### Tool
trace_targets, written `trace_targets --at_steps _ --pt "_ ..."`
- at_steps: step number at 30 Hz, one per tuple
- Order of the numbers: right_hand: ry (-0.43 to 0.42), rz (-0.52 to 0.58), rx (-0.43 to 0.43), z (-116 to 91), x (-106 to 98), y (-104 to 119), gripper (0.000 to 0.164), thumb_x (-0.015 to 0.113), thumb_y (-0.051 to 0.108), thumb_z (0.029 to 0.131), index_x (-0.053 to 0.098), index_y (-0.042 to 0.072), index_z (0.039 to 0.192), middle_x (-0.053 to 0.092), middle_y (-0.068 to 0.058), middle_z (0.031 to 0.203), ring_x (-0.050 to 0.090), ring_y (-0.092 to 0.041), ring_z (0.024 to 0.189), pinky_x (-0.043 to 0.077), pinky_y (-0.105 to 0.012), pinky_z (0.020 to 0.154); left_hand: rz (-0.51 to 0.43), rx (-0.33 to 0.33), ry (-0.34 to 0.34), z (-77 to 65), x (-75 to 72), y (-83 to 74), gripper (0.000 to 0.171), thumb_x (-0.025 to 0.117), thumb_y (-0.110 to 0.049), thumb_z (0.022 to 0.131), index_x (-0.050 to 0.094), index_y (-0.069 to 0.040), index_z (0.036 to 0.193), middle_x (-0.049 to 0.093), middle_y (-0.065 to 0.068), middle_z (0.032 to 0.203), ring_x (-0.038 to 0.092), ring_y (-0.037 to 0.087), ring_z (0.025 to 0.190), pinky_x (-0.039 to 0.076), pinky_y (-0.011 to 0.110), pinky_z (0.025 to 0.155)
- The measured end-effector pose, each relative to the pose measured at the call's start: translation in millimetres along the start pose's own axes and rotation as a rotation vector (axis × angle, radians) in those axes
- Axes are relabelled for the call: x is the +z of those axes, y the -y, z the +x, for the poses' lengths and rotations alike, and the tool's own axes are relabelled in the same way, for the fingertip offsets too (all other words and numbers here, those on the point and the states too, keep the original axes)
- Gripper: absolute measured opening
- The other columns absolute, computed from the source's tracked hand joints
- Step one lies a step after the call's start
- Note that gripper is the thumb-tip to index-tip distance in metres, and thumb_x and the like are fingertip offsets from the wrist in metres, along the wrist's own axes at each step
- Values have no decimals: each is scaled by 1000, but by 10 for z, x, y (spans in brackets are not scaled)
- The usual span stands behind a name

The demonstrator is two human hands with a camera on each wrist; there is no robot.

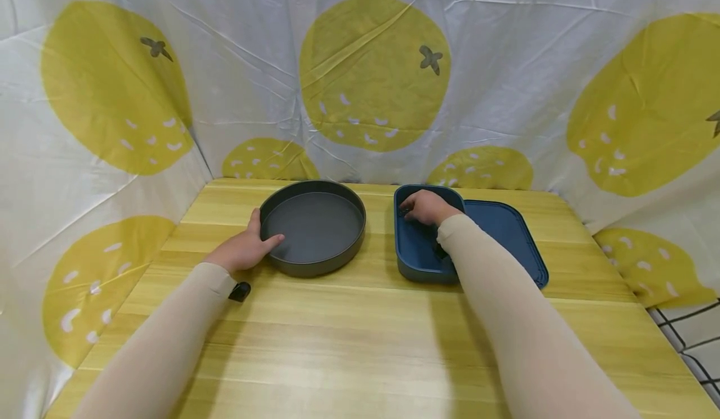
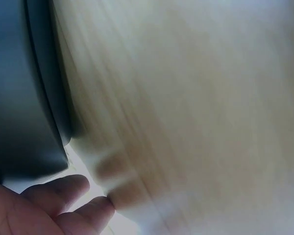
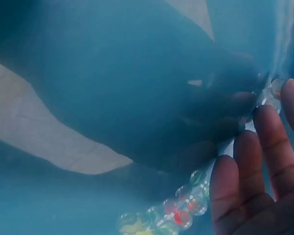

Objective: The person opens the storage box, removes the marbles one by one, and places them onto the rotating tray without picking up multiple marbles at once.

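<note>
A round dark grey pan (image 1: 315,225) sits left of centre on the wooden table. My left hand (image 1: 244,248) holds its left rim, thumb over the edge and fingers along the outer wall; in the left wrist view, fingertips (image 2: 95,203) show beside the pan's side (image 2: 19,98). To the right, my right hand (image 1: 425,207) reaches down into a deep blue rectangular box (image 1: 413,262). Inside it, clear glass marbles (image 3: 179,210) with coloured swirls lie along the wall. My right fingertips (image 3: 247,152) are at the marbles, slightly spread; whether they pinch one is unclear.
A flat blue lid (image 1: 509,234) lies right of the box, partly behind my right forearm. White cloth (image 1: 506,94) printed with yellow fruit hangs at the back and sides. A black wire rack (image 1: 686,347) shows at the far right edge.
</note>
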State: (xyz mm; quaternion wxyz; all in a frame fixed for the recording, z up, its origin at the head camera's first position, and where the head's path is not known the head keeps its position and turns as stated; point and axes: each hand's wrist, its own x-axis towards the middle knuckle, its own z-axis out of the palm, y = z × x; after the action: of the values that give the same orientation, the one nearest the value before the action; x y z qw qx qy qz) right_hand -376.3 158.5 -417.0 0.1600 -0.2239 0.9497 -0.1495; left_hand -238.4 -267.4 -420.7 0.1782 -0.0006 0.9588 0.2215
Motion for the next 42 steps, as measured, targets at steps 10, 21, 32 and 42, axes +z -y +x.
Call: trace_targets --at_steps 10,21,32,42 --pt "-7 -26 -4 75 81 -20 30 69 15 103 75 8 131 72 -14 136 66 -34 126 54 -47 106 -6 1 -9 -20 -5 -16 112 39 -70 105 -28 -1 162 17 37 169 53 52 139 43 63 113" --pt "-5 -15 -31 53 107 -22 26 69 16 102 78 8 126 75 -13 131 67 -34 124 54 -48 107 2 -11 -5 -38 7 -19 113 39 -72 104 -26 0 162 19 36 168 56 51 137 45 62 111" --pt "-38 14 -31 21 79 -59 29 70 21 103 77 10 129 75 -11 130 69 -31 120 55 -47 103 14 -16 0 -6 13 1 115 39 -75 103 -26 -1 162 19 37 168 54 52 138 46 63 110" --pt "-85 148 -1 -44 -129 -39 35 63 24 108 70 10 139 70 -14 139 65 -35 127 54 -52 105 4 -10 0 -6 -4 -11 114 39 -73 104 -27 -1 162 19 37 168 56 51 136 46 62 110"
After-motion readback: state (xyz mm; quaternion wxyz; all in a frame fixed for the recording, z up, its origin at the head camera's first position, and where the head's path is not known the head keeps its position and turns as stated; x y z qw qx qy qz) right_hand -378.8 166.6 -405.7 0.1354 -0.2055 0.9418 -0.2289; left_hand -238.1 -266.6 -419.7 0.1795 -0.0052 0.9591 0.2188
